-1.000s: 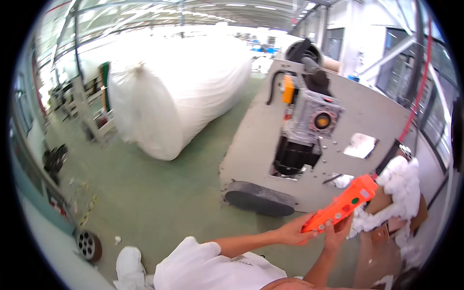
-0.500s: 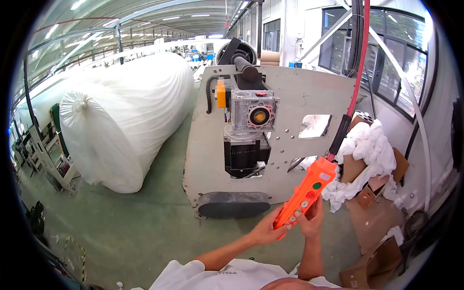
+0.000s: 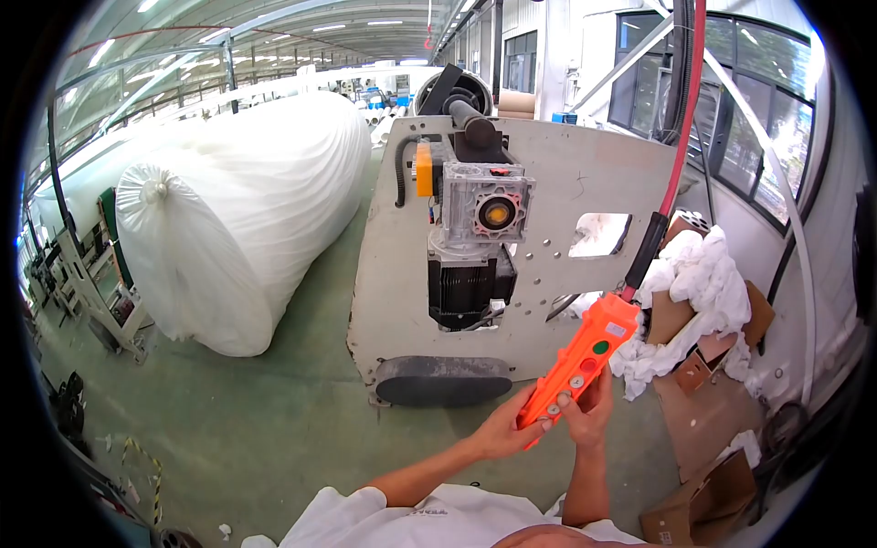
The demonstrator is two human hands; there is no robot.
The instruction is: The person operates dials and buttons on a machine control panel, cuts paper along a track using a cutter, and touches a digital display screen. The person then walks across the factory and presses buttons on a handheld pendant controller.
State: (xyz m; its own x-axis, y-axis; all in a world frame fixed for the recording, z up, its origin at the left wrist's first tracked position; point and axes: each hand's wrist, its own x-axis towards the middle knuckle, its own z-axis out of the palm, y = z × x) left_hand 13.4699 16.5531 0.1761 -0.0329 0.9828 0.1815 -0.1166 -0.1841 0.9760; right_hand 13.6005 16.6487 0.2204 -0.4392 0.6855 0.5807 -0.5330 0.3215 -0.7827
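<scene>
Both hands hold an orange pendant control (image 3: pixel 594 340), tilted with its top up and to the right. My left hand (image 3: pixel 501 429) is closed round its lower end, with the thumb on the front near the lowest buttons. Along the right side, my right hand (image 3: pixel 587 416) grips the control, and its thumb lies by the grey buttons. A green and a red button show higher on the face. From the top runs a red cable (image 3: pixel 681 155) with a black sleeve. The fingers behind the control are hidden.
Ahead stands a grey machine plate (image 3: pixel 557 320) with a gearbox (image 3: pixel 484 205) and black motor (image 3: pixel 464 290). A large white wrapped roll (image 3: pixel 247 201) lies to the left. White scrap (image 3: pixel 699 283) and cardboard boxes (image 3: pixel 717 498) are at the right, near the windows.
The view has shifted slightly, so the machine and the roll sit a little differently in the picture. Both hands keep their grip on the pendant control.
</scene>
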